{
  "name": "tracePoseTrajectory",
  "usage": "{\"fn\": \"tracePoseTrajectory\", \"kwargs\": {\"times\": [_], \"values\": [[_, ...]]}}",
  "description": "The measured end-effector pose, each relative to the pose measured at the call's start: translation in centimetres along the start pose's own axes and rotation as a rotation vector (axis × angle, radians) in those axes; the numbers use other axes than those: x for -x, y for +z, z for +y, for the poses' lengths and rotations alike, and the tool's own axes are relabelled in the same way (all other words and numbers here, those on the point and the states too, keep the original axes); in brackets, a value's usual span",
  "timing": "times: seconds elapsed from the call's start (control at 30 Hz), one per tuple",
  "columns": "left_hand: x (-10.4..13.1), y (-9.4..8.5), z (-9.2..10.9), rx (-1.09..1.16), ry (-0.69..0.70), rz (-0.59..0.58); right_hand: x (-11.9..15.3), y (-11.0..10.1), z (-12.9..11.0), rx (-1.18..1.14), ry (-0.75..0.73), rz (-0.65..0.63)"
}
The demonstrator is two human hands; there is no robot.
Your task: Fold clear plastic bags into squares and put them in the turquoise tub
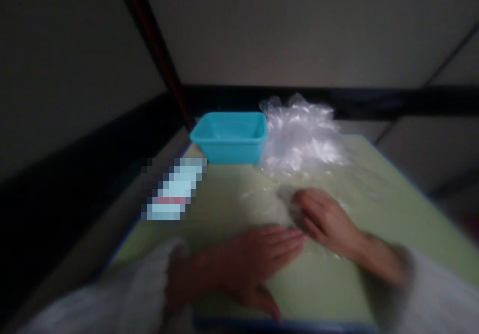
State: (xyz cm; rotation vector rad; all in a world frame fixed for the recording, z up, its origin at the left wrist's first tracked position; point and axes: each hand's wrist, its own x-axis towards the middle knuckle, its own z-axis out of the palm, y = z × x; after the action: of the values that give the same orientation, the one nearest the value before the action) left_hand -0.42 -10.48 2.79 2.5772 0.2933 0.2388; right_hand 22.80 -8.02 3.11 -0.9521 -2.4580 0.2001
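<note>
My left hand (258, 256) lies flat with its fingers stretched out to the right, on or just over a thin clear plastic sheet or bag (262, 204) on the pale green tabletop (322, 294). Close to its fingertips is my right hand (325, 219), its fingers curled and pressed together. A small greyish patch shows by the right fingers, too blurred to name, and what they hold is hidden. Behind my hands a heap of crumpled clear plastic (307, 134) rests at the back of the table.
A turquoise plastic basin (234, 152) stands at the back left, beside the plastic heap. Along the left edge lies a flat, pixelated pale object (175, 189) with a reddish band. A wall rises behind the table.
</note>
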Motion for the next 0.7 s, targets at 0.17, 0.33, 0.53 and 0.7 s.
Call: {"fn": "tracePoseTrajectory", "kwargs": {"times": [0.17, 0.33, 0.53, 0.7], "values": [[-0.2, 0.0, -0.5, 0.049, 0.02, -0.011, 0.0, 0.1, 0.2, 0.011, 0.012, -0.016], [-0.3, 0.1, -0.5, 0.045, 0.031, -0.021, -0.3, -0.6, 0.5, 0.044, 0.066, 0.004], [-0.2, -0.6, -0.3, 0.011, 0.039, -0.009, -0.3, -1.8, 2.0, 0.128, 0.146, 0.057], [-0.1, -1.1, -0.9, -0.018, 0.003, -0.006, -0.2, -1.6, 2.4, 0.127, 0.157, 0.011]]}}
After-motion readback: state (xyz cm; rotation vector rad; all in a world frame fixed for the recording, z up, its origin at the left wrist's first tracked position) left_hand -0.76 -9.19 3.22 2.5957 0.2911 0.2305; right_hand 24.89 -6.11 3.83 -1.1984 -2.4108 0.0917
